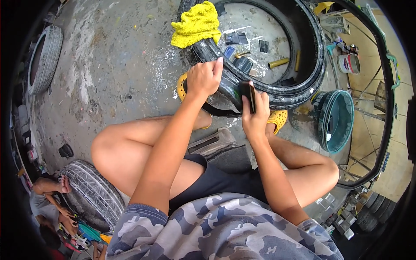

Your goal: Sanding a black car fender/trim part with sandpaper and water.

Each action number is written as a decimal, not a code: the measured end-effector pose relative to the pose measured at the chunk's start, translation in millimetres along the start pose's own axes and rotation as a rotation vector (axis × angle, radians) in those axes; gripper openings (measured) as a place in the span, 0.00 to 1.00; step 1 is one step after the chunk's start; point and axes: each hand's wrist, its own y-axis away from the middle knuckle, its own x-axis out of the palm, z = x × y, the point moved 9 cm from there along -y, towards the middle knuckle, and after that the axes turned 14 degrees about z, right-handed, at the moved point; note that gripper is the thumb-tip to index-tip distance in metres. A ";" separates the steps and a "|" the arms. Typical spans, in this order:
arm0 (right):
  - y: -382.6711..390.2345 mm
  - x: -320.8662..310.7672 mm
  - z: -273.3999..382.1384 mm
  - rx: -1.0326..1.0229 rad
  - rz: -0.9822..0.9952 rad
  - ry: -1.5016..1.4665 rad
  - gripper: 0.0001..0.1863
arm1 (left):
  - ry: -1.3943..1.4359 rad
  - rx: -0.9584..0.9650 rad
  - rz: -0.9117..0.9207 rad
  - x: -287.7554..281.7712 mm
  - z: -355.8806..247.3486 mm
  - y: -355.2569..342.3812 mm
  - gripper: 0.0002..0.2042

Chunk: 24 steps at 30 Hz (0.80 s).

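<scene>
A slim black oblong object (246, 92) is gripped by the right hand (257, 113), beside a glossy, ringed black rubber tire (290, 96). The left hand (203, 79) curls closed, its contents unclear. Beyond it, fluffy yellow cloth (197, 24) drapes the tire.

The right hand (256, 113) grips a black object (247, 93) at the tire's (286, 97) near edge; the left hand (204, 80), curled, is by its left edge, a yellow cloth (197, 25) beyond.
</scene>
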 end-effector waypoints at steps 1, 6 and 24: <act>14.8 -2.0 -4.5 -0.018 -0.022 -0.044 0.27 | -0.022 0.008 -0.029 -0.7 -1.0 -0.1 0.25; 24.0 -2.0 -9.1 -0.056 -0.055 -0.072 0.25 | -0.064 0.038 -0.082 -5.5 -3.6 -2.0 0.25; 20.5 -2.6 -7.7 -0.135 0.122 -0.062 0.30 | -0.035 0.029 -0.037 7.0 15.3 -6.9 0.26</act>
